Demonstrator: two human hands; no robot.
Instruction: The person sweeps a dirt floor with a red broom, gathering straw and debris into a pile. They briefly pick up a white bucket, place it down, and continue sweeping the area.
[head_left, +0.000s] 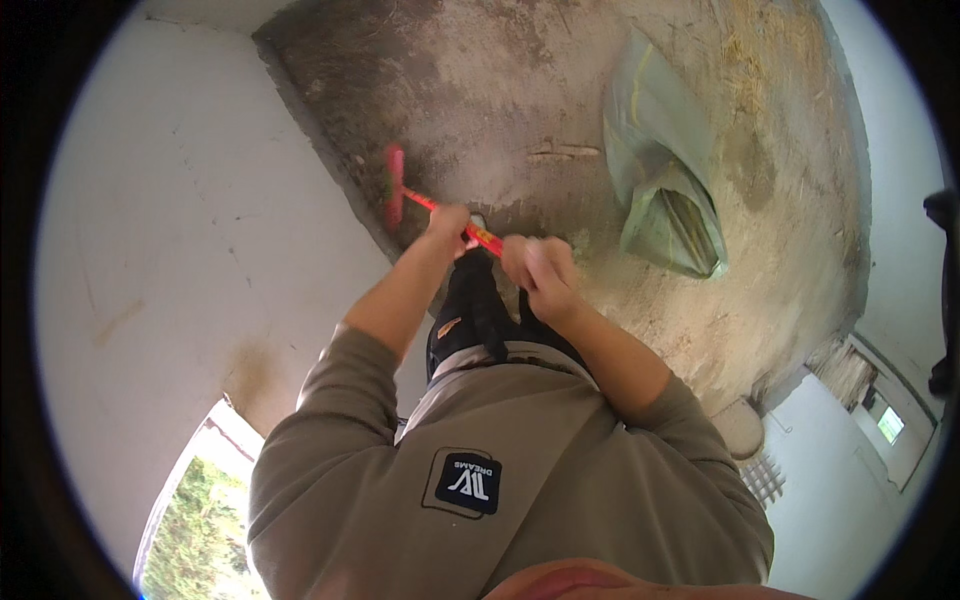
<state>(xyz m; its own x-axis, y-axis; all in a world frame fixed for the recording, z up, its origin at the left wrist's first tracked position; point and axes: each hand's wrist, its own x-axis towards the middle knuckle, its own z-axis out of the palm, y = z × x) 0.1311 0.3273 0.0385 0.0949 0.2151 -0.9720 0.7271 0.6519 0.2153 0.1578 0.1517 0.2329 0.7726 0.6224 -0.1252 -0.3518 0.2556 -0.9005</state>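
My left hand (448, 223) grips the red handle (489, 240) of a long-handled broom, close to the head. Further up the handle, at its near end, my right hand (541, 271) is closed around it. The broom's pinkish-red head (395, 184) lies left of my hands over the dirty floor (480, 105), beside the foot of the white wall. It is blurred, so its bristles cannot be made out clearly. To the right, a pale green woven plastic sack (660, 135) lies on the floor, its mouth open towards me; something long and brownish shows inside.
A white wall (187, 187) runs along my left, with a bright opening (199, 517) showing foliage. A pale strip of debris (564, 151) lies ahead. Straw (750, 60) is scattered at the far right. A round, pale object (739, 429) and a slatted rack (763, 480) are at lower right.
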